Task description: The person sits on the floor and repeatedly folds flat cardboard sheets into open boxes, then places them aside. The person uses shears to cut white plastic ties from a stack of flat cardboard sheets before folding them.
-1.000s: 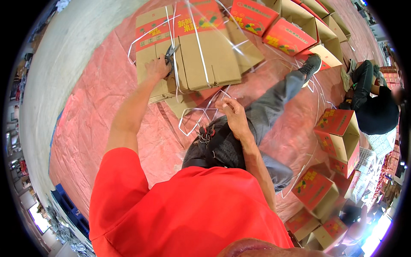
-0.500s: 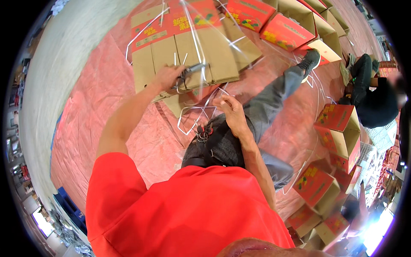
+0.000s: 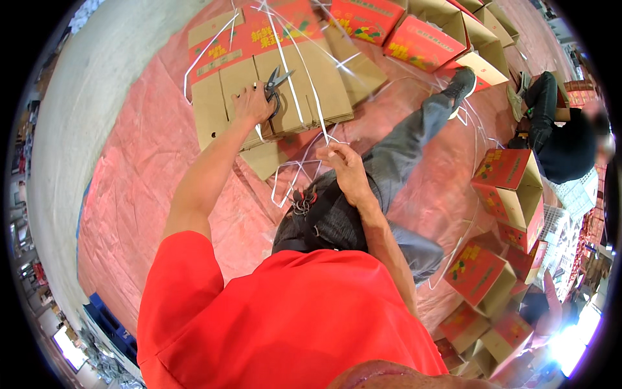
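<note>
A stack of flattened brown-and-red cardboard boxes (image 3: 272,87) lies in front of me, with white plastic strapping (image 3: 314,97) running across it. My left hand (image 3: 253,105) rests over the stack with its fingers through the handles of dark scissors (image 3: 277,81). The scissors' blades are apart and point away from me, left of the strapping. My right hand (image 3: 346,170) is at the stack's near edge, above my lap, pinching a length of the strapping that slants down from the stack. More strapping loops hang beside that hand.
Opened red cartons (image 3: 424,45) stand at the far right, with more cartons (image 3: 508,188) along the right side. Another person (image 3: 570,152) sits there by white crates (image 3: 576,194). Red sheeting (image 3: 149,188) covers the floor; a blue pallet (image 3: 110,321) lies at the lower left.
My left hand has drawn the scissors back left from the strapping, and their blades now show apart. The strapping now runs down into my right hand's fingers. The view has shifted slightly.
</note>
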`<state>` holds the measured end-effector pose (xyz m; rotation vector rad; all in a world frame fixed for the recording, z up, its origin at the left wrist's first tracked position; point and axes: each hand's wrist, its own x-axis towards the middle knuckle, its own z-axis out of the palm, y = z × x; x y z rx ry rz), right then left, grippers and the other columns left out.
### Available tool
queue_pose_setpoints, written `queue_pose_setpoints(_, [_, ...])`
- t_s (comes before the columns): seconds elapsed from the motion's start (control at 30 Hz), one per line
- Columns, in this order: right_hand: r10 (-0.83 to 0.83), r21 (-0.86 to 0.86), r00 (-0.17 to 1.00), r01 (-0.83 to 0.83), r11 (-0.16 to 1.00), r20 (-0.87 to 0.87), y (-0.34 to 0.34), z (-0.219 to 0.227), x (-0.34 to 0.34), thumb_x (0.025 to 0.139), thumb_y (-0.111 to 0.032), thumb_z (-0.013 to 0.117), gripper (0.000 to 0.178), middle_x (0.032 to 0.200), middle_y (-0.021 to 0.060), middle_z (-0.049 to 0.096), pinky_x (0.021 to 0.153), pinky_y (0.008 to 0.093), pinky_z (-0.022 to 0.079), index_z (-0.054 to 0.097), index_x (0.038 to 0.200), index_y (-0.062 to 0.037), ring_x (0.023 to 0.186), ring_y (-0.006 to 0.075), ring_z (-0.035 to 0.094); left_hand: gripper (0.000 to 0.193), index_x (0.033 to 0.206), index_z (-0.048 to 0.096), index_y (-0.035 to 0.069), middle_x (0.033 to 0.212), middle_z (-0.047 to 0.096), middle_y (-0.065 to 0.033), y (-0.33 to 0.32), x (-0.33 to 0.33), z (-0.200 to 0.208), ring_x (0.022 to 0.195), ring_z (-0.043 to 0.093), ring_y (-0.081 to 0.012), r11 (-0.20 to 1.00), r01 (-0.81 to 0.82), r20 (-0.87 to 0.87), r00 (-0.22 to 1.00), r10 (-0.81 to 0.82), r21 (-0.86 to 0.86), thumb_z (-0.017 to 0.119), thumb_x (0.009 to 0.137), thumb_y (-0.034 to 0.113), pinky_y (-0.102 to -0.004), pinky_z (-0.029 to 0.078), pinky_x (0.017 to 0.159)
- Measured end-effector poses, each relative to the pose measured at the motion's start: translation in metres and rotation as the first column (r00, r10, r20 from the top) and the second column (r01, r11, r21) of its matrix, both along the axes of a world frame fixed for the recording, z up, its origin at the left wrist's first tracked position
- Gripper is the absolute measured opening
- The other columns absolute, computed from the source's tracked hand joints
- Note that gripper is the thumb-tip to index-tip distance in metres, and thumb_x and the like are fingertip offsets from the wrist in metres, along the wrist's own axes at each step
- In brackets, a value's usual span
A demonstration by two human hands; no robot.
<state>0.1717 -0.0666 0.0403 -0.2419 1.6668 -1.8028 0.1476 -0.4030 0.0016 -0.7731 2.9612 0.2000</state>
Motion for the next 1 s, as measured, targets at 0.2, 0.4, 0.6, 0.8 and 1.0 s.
queue_pose_setpoints(0.2, [-0.024, -0.017, 0.999, 0.024, 1.000, 0.032, -0.001, 0.000, 0.001, 0.111, -0.014, 0.059, 0.029, 0.127, 0.0186, 0.073, 0.106, 0.0406, 0.056, 0.061, 0.131, 0.0066, 0.119, 0.0268, 0.072, 0.051, 0.130, 0.064, 0.009, 0.127, 0.070, -0.0231, 0.005, -0.016, 0.001, 0.126, 0.064, -0.0430, 0.999, -0.019, 0.067, 0.998, 0.021, -0.028, 0.066, 0.096, 0.047, -0.0669, 0.041, 0.107])
queue_pose_setpoints(0.4, [-0.008, -0.010, 1.000, 0.008, 1.000, 0.008, 0.002, -0.004, -0.001, 0.112, -0.014, 0.058, 0.029, 0.127, 0.0193, 0.073, 0.106, 0.0408, 0.056, 0.061, 0.132, 0.0069, 0.119, 0.0272, 0.072, 0.051, 0.129, 0.065, 0.008, 0.128, 0.069, -0.0242, 0.011, -0.032, 0.005, 0.126, 0.064, -0.0442, 1.000, 0.016, 0.050, 0.999, -0.017, 0.012, 0.065, 0.095, 0.047, -0.0668, 0.042, 0.108])
queue_pose_setpoints(0.6, [-0.015, -0.024, 1.000, 0.016, 1.000, 0.026, 0.004, -0.002, -0.003, 0.111, -0.011, 0.058, 0.027, 0.127, 0.0196, 0.074, 0.108, 0.0411, 0.056, 0.060, 0.132, 0.0056, 0.120, 0.0275, 0.072, 0.055, 0.128, 0.064, 0.006, 0.127, 0.070, -0.0244, 0.007, -0.022, 0.003, 0.126, 0.064, -0.0448, 0.996, -0.084, 0.029, 0.996, 0.083, 0.024, 0.065, 0.093, 0.049, -0.0657, 0.042, 0.106])
queue_pose_setpoints(0.8, [-0.020, -0.060, 0.998, 0.023, 0.998, 0.055, 0.004, 0.002, -0.002, 0.111, -0.010, 0.057, 0.025, 0.128, 0.0193, 0.074, 0.108, 0.0417, 0.055, 0.061, 0.132, 0.0041, 0.121, 0.0278, 0.072, 0.054, 0.127, 0.064, 0.006, 0.127, 0.070, -0.0238, 0.009, -0.023, 0.006, 0.125, 0.064, -0.0444, 1.000, -0.028, 0.065, 0.998, 0.027, 0.004, 0.064, 0.093, 0.048, -0.0649, 0.042, 0.106])
queue_pose_setpoints(1.0, [-0.033, -0.097, 0.997, 0.041, 0.994, 0.075, 0.005, -0.004, -0.001, 0.111, -0.010, 0.058, 0.024, 0.128, 0.0192, 0.074, 0.108, 0.0415, 0.055, 0.061, 0.131, 0.0036, 0.120, 0.0278, 0.072, 0.047, 0.123, 0.063, 0.009, 0.118, 0.072, -0.0199, 0.004, -0.024, -0.005, 0.119, 0.067, -0.0406, 0.992, 0.108, -0.059, 0.992, -0.111, -0.060, 0.069, 0.091, 0.044, -0.0631, 0.045, 0.099])
